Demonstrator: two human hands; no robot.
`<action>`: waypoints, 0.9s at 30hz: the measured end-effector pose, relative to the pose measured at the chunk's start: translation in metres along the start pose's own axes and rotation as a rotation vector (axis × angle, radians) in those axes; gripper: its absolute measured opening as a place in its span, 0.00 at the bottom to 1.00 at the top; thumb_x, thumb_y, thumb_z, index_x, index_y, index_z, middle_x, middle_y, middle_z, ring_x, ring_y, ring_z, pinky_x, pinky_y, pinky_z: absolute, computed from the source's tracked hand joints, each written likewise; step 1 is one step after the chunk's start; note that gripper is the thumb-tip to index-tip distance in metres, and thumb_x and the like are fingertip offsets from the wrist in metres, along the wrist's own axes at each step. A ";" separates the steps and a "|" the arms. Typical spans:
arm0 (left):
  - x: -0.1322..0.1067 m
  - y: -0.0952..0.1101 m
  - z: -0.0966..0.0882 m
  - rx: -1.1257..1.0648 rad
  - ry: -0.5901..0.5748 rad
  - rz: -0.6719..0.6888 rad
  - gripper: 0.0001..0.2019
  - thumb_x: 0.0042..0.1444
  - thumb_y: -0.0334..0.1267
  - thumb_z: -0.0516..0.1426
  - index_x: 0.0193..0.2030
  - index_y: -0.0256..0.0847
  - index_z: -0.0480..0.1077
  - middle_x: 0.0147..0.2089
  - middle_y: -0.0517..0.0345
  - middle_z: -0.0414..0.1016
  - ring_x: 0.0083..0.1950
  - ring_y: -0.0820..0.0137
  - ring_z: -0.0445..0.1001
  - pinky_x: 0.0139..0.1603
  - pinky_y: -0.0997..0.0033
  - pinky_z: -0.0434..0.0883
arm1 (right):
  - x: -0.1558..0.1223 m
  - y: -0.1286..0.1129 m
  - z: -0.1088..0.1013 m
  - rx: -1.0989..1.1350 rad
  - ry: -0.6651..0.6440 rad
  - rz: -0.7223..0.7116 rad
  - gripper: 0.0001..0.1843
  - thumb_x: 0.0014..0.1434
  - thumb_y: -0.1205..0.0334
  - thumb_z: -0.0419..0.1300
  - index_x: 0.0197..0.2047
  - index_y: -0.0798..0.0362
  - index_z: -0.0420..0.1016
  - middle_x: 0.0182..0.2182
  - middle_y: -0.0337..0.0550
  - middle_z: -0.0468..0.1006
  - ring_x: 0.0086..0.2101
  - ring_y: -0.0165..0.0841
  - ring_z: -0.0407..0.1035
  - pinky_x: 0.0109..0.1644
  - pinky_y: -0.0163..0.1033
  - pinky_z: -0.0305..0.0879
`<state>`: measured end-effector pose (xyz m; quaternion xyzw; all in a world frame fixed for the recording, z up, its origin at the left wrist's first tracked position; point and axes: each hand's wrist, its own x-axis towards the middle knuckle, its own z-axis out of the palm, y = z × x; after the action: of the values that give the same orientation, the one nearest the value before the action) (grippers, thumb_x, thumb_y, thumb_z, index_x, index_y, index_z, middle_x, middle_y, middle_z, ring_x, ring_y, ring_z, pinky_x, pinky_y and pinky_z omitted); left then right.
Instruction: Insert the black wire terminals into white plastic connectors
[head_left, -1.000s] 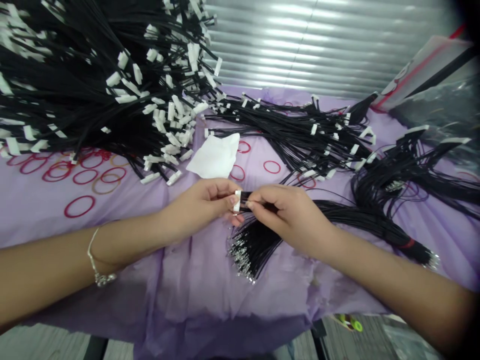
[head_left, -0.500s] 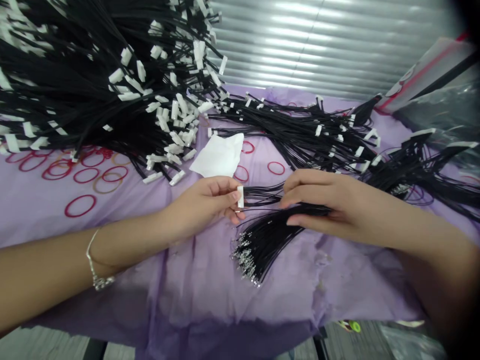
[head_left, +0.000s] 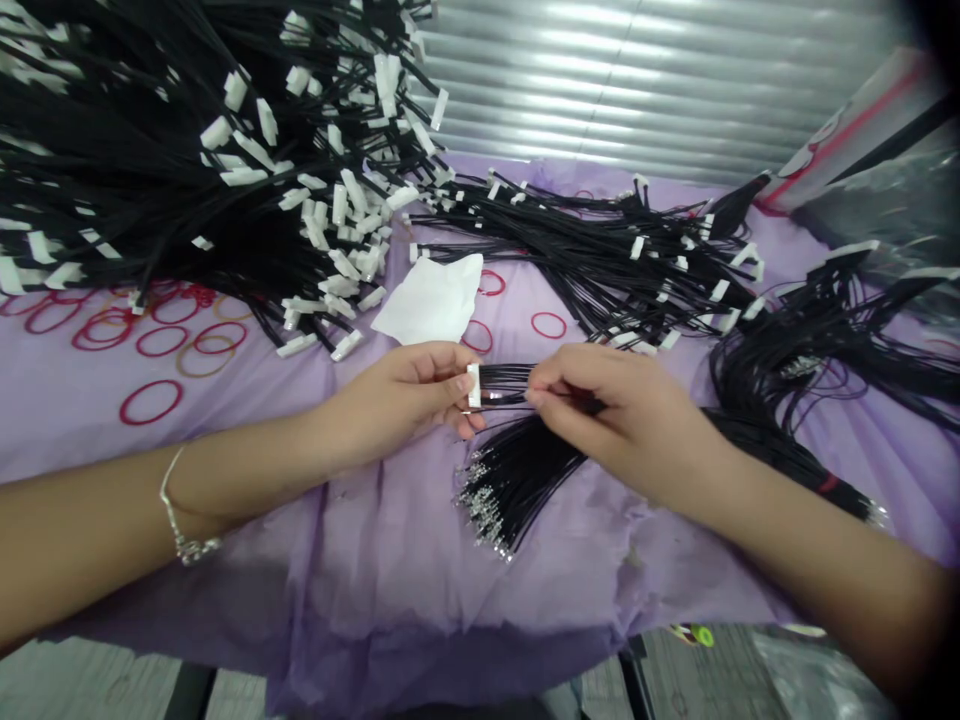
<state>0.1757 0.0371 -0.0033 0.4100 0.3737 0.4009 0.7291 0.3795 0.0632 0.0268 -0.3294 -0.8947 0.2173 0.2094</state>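
Observation:
My left hand (head_left: 401, 395) pinches a small white connector (head_left: 473, 385) between thumb and fingers, with several black wires running out of its right side. My right hand (head_left: 607, 415) is closed in a pinch on one thin black wire (head_left: 504, 397) whose tip sits just right of the connector. Below both hands lies a bundle of loose black wires (head_left: 517, 475) with bare metal terminals (head_left: 480, 505) fanned toward me. A thin bracelet (head_left: 178, 520) is on my left wrist.
A large heap of finished black harnesses with white connectors (head_left: 225, 170) fills the upper left; another pile (head_left: 600, 260) lies behind my hands. A white plastic bag (head_left: 431, 300), red rubber bands (head_left: 150, 400), the purple cloth (head_left: 390, 580), and a corrugated metal wall (head_left: 637, 90) surround them.
My right hand went out over the wire bundle, then came back left, pinching a wire beside the connector. My left hand stayed put with the connector.

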 end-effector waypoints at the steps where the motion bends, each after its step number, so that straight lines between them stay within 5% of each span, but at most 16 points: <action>1: 0.000 0.000 0.000 0.001 0.001 0.001 0.02 0.56 0.28 0.55 0.33 0.31 0.68 0.28 0.58 0.68 0.29 0.76 0.70 0.30 0.78 0.69 | 0.000 -0.001 0.005 0.009 0.009 0.030 0.06 0.57 0.70 0.55 0.29 0.53 0.68 0.24 0.37 0.69 0.26 0.27 0.62 0.31 0.33 0.58; 9: 0.000 0.001 0.002 0.071 0.003 -0.004 0.01 0.55 0.29 0.56 0.33 0.32 0.68 0.28 0.58 0.69 0.29 0.76 0.70 0.30 0.79 0.69 | 0.002 -0.001 0.018 0.091 0.069 0.139 0.07 0.55 0.70 0.55 0.27 0.56 0.70 0.22 0.35 0.69 0.24 0.24 0.61 0.28 0.32 0.55; 27: -0.001 0.002 0.001 0.109 0.022 -0.023 0.02 0.55 0.28 0.55 0.33 0.33 0.69 0.28 0.58 0.70 0.28 0.75 0.71 0.30 0.78 0.69 | 0.006 0.008 0.021 0.117 0.036 0.031 0.08 0.55 0.70 0.57 0.25 0.55 0.68 0.20 0.34 0.64 0.22 0.23 0.57 0.26 0.31 0.53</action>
<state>0.1756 0.0364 -0.0014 0.4404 0.4076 0.3758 0.7062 0.3688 0.0679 0.0068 -0.3340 -0.8713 0.2667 0.2410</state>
